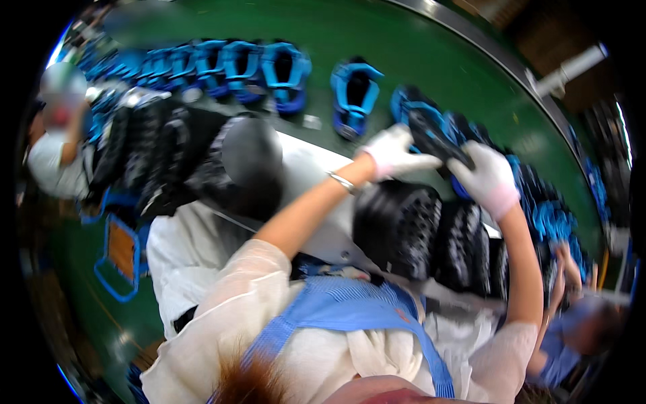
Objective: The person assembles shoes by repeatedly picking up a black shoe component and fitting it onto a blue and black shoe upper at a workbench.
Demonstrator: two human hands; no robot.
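Observation:
A dark, elongated piece that looks like a black shoe sole (pixel 431 135) slants between my two white-gloved hands, beside a blue-and-black shoe (pixel 406 99). My left hand (pixel 396 152) grips it from the left, with the thumb stretched along its lower end. On its right side, my right hand (pixel 488 176) has curled fingers and a thumb against the near end. Motion blur softens the fingertips. Just below my hands stands a row of black soles (pixel 397 225), their patterned faces turned right.
Blue-and-black shoes, one of them a single shoe (pixel 353 97), line the green surface (pixel 323 40) beyond. More black soles (pixel 161 148) stand at left, near a grey-white tabletop (pixel 313 182). Co-workers sit at left (pixel 57 161) and right (pixel 572 343). A blue-framed stool (pixel 122 252) stands lower left.

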